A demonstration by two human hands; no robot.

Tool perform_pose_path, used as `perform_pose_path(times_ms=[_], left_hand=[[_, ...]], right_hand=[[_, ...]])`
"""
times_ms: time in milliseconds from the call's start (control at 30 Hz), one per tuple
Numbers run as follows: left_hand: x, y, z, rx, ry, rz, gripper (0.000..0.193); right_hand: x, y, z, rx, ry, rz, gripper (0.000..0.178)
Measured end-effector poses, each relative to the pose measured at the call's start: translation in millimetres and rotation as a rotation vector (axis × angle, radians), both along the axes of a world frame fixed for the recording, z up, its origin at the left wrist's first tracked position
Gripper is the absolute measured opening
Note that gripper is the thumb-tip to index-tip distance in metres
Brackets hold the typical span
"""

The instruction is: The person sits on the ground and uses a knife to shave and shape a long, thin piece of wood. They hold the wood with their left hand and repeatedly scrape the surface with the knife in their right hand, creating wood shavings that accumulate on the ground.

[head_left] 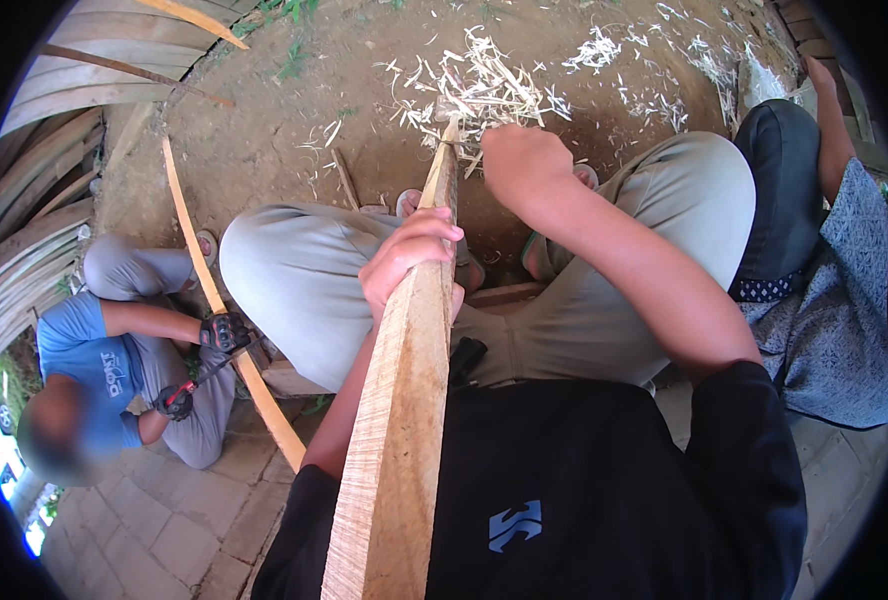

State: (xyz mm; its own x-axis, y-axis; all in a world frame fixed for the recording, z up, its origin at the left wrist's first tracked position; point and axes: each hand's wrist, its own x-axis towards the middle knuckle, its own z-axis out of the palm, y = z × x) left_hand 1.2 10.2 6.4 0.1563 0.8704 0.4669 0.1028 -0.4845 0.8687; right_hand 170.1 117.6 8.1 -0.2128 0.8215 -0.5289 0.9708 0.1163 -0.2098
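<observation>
Over dirt ground, long wooden beam juts forward, narrowed tip pointing at shavings pile. Left hand wrapped round the beam behind the tip. Right hand closed in a fist beside the tip, seemingly on a thin dark blade; handle hidden. Judgement: shallow, even strokes suit; left fingers best kept well clear of the edge.

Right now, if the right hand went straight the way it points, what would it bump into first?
The right hand would probably meet the long wooden piece, near its pointed end. Beyond lie pale shavings on the ground, but depth is hard to judge.
</observation>
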Motion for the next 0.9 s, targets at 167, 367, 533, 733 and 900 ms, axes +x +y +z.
perform_pose_path(times_ms=[167, 367, 533, 733, 900], left_hand=[[3, 1, 4, -0.007, 0.028, -0.003, 0.025], [3, -3, 0, 0.020, 0.008, 0.069, 0.026], [0, -3, -1, 0.039, 0.028, 0.021, 0.037], [1, 1, -3, 0.064, -0.019, -0.003, 0.028], [2, -1, -4, 0.035, -0.063, 0.024, 0.025]], right_hand=[[-2, 7, -76, 0.019, -0.026, 0.028, 0.022], [4, 14, -49, -0.071, -0.091, -0.019, 0.024], [14, 10, -16, -0.060, 0.011, -0.027, 0.025], [25, 6, 8, -0.087, 0.050, -0.009, 0.032], [14, 5, 3, 0.001, 0.053, 0.034, 0.025]])
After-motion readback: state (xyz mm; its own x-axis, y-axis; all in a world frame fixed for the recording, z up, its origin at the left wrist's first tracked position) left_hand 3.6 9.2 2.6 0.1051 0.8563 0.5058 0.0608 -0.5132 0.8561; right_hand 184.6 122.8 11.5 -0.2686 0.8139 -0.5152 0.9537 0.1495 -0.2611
